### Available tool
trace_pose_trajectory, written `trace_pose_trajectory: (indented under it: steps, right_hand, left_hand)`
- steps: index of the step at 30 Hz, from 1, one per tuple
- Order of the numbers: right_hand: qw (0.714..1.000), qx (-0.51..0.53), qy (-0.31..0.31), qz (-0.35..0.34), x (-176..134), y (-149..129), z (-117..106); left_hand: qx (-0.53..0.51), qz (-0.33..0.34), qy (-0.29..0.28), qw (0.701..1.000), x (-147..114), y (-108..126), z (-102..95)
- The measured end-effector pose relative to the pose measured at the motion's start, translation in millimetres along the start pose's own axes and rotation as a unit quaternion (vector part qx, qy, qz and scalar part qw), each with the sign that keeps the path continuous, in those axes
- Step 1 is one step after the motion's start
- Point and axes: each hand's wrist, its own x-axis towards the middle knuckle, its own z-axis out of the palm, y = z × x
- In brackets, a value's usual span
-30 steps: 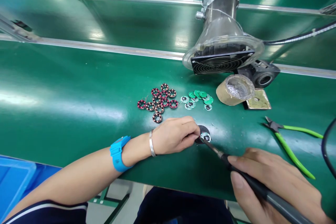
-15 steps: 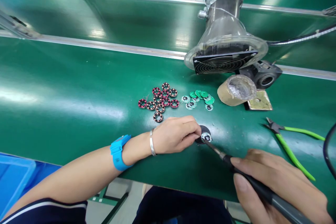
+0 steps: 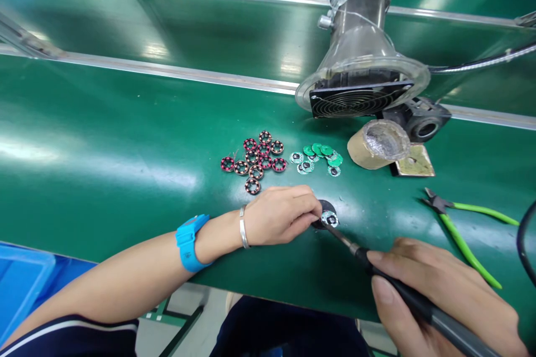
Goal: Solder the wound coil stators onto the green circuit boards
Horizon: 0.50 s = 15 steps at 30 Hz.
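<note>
My right hand (image 3: 444,290) is closed around the dark handle of a soldering iron (image 3: 402,290). Its tip touches a small round circuit board (image 3: 330,218), which lies on a black round base (image 3: 325,204). My left hand (image 3: 288,215) is pinched at the left edge of that base; whatever its fingertips hold is hidden. Behind my left hand sits a cluster of small ring-shaped copper-wound coils (image 3: 255,172), some red and some dark. To their right lie several more round circuit boards (image 3: 324,150), some green side up, others showing a black part.
A fume extractor hood (image 3: 362,81) with a fan grille hangs at the back right. Under it stand a tan cup-like pot (image 3: 371,150) and a soldering iron stand (image 3: 422,122) with a sponge tray (image 3: 414,162). Green-handled cutters (image 3: 450,215) lie at right. A blue bin (image 3: 23,279) is at lower left.
The soldering iron tip has shifted very slightly left on the round board. Both hands stay in almost the same place.
</note>
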Motion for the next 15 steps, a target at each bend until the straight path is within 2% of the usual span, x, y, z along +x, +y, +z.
trace_pose_trajectory:
  steps: [15]
  right_hand:
    - [1.000,0.001,-0.006,-0.013,2.4,0.8,-1.4]
  left_hand:
    - [0.022,0.008,0.012,1.000,-0.4,0.4,1.2]
